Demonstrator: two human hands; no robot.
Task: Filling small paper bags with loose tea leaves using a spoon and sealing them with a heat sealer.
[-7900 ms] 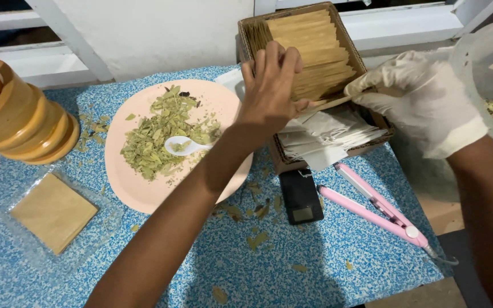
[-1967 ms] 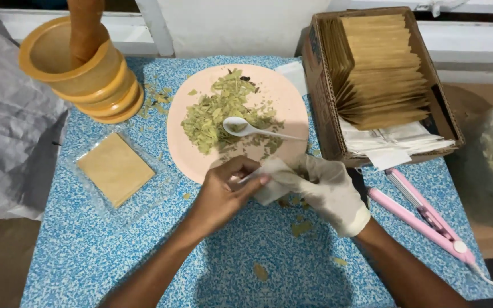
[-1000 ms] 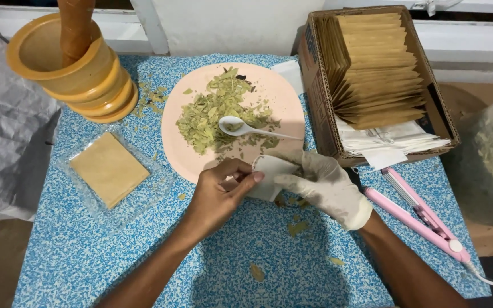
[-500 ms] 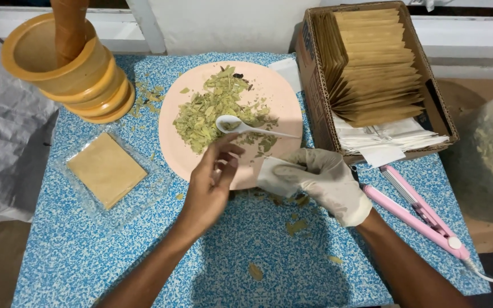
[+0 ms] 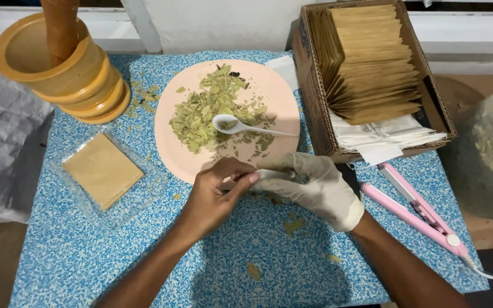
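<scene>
My bare left hand (image 5: 215, 194) and my white-gloved right hand (image 5: 315, 185) meet at the near rim of a pink plate (image 5: 172, 154). Both pinch a small white filter bag (image 5: 265, 174) between their fingertips; most of the bag is hidden by the fingers. On the plate lies a heap of dried green leaves (image 5: 206, 111) with a white plastic spoon (image 5: 241, 125) resting on it, bowl to the left.
A cardboard box (image 5: 315, 114) at back right holds brown sachets (image 5: 372, 63) and white bags (image 5: 386, 137). A pink heat sealer (image 5: 417, 211) lies at right. A stacked yellow mortar with pestle (image 5: 58, 63) stands back left, a clear packet with a brown sachet (image 5: 102, 170) at left. Leaf crumbs dot the blue table.
Half a second ago my left hand was lifted off the bag with fingers spread near the spoon; now it has come back down and pinches the bag again beside the gloved hand.
</scene>
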